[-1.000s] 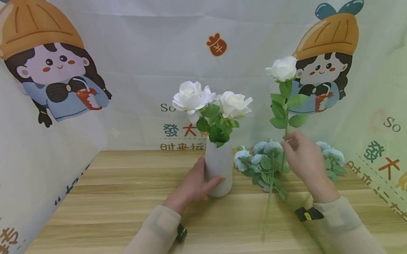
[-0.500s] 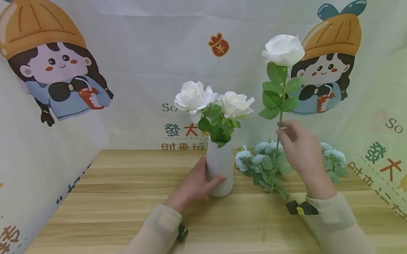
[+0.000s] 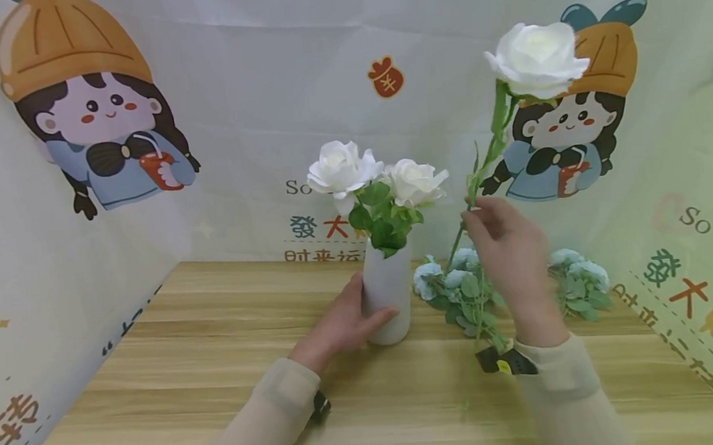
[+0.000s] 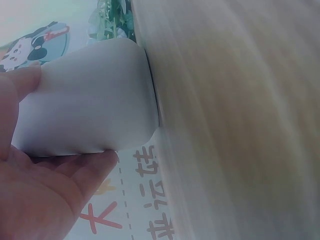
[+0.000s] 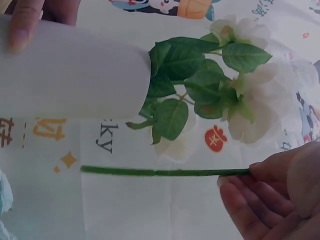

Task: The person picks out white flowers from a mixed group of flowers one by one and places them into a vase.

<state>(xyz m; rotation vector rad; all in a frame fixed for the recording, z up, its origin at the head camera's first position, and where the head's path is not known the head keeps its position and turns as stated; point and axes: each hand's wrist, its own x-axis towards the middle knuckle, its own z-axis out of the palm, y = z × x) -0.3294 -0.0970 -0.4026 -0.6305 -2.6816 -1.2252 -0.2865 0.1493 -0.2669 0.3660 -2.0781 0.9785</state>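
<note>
An upright white vase [image 3: 389,293] stands on the table with white roses [image 3: 342,169] and green leaves rising from its mouth. My left hand [image 3: 341,321] grips the lower body of the vase from the left, its thumb across the front; the left wrist view shows fingers [image 4: 95,172] against the other side. Right of the vase, my right hand [image 3: 513,259] holds up a single white rose [image 3: 537,60], pinching its stem between thumb and fingertips. In the right wrist view the bare lower end of that green stem [image 5: 155,172] sticks out beside the vase.
Light blue flowers [image 3: 468,287] with pale green leaves lie on the wooden table [image 3: 174,383] behind the right forearm. Another blue cluster [image 3: 581,280] sits farther right. A printed cloth backdrop [image 3: 245,84] closes off the back and sides.
My right hand has lifted the white rose from over the blue flowers, moving up and slightly left, and the stem now tilts with its bloom to the right. The left hand stays on the vase.
</note>
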